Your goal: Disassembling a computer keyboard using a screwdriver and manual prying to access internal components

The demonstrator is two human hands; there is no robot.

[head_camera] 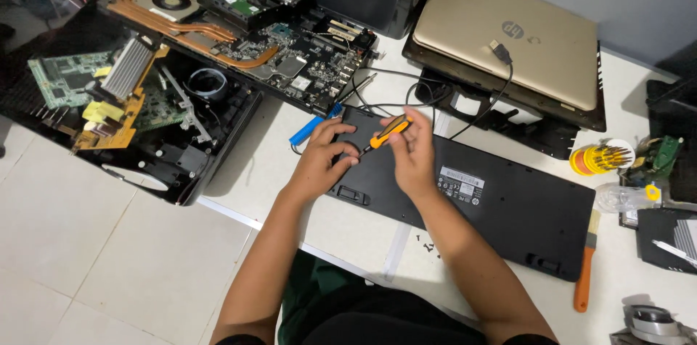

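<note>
A black keyboard (508, 207) lies face down on the white table, its underside up. My left hand (323, 160) rests on its left end, fingers pressed near the tip of a screwdriver. My right hand (414, 153) grips the orange and black screwdriver (386, 133), tilted with its tip down toward the keyboard's left part. A few small dark screws (427, 245) lie on the table just in front of the keyboard.
A closed gold laptop (512, 37) sits on a black laptop base at the back. A bare motherboard (290, 55) and an opened device (138, 113) lie to the left. A blue stick (308, 129), an orange-handled brush (585, 265), a round holder of screwdriver bits (601, 158) and black cables (406, 95) surround the keyboard.
</note>
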